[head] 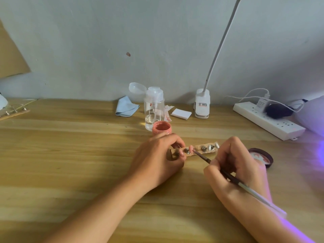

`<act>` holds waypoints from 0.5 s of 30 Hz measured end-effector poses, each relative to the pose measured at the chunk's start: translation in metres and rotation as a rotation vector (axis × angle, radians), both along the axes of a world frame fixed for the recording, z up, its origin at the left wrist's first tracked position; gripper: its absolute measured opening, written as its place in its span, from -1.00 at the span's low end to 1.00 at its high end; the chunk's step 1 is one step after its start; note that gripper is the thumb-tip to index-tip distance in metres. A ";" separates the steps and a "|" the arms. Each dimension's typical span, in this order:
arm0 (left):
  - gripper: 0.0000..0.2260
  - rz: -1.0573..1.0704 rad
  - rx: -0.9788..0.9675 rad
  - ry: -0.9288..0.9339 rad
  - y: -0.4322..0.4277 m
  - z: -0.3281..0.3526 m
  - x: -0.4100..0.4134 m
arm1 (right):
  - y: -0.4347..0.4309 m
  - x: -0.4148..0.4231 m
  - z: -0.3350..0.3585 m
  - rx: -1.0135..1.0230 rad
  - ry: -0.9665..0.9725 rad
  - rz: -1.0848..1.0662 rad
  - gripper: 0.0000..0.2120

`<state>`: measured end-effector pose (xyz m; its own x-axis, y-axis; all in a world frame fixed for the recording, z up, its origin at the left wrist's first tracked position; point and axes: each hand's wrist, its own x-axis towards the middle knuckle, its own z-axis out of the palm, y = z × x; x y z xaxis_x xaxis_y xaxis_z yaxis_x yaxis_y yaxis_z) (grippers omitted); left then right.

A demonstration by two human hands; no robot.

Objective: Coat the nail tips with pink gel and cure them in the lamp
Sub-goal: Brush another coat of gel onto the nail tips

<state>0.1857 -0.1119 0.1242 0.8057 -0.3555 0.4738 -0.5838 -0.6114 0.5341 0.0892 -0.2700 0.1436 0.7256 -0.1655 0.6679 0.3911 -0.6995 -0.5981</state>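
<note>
While left hand (157,161) grips strip (197,148), right hand's (235,166) brush (202,156) at near edge

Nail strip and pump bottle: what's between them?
Head view: the open pink gel jar stands between the strip and the bottle, close in front of the bottle, just beyond the left hand.

Bare left hand (157,160), bare right hand (235,165), bare forearms (105,204)

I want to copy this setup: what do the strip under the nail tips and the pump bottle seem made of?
The strip looks like matte brown cardboard, flat and thin, though cork is possible. The pump bottle looks like clear glossy plastic: its liquid and tube show through.
</note>
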 end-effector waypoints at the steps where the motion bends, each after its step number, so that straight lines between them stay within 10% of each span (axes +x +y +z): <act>1: -0.85 0.002 0.004 0.002 0.000 0.000 0.000 | 0.001 0.000 0.000 0.003 -0.003 -0.006 -0.84; 15: -0.83 -0.044 -0.024 0.107 0.004 -0.003 0.008 | 0.001 0.005 0.005 0.301 0.109 0.004 -0.85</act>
